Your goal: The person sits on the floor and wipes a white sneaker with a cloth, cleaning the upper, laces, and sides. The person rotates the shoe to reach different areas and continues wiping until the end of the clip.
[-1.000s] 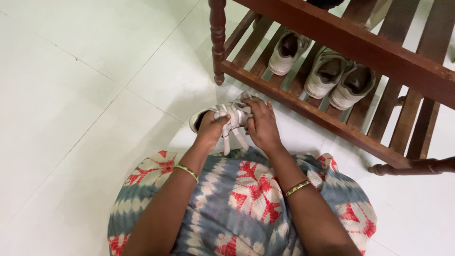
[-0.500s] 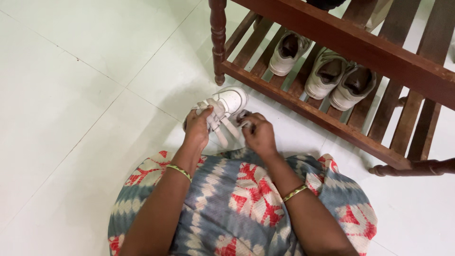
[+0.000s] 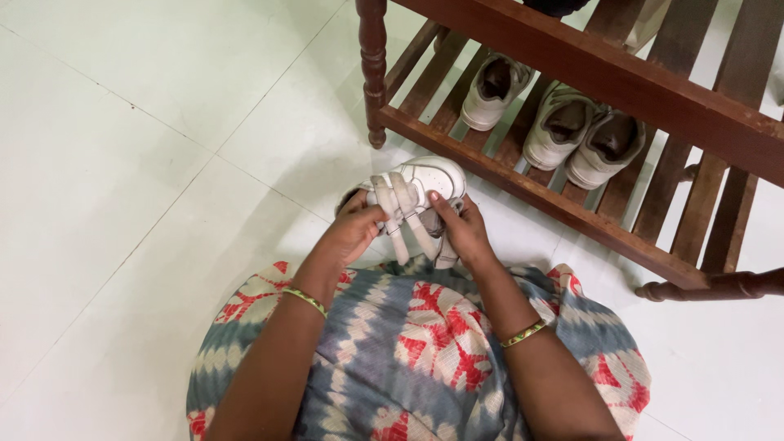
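Your left hand (image 3: 353,233) and right hand (image 3: 463,233) both grip the white shoe (image 3: 418,192) between them. Toe points away from you toward the rack (image 3: 523,184); both hands equally near.

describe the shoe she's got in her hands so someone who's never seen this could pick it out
Start at the dark wooden shoe rack at the top right, whose lowest slatted shelf holds three worn white sneakers. Just in front of its front rail, over the white tiled floor, is the white strap sneaker, gripped between the left hand and right hand. It alone is off the rack, its loose straps hanging.
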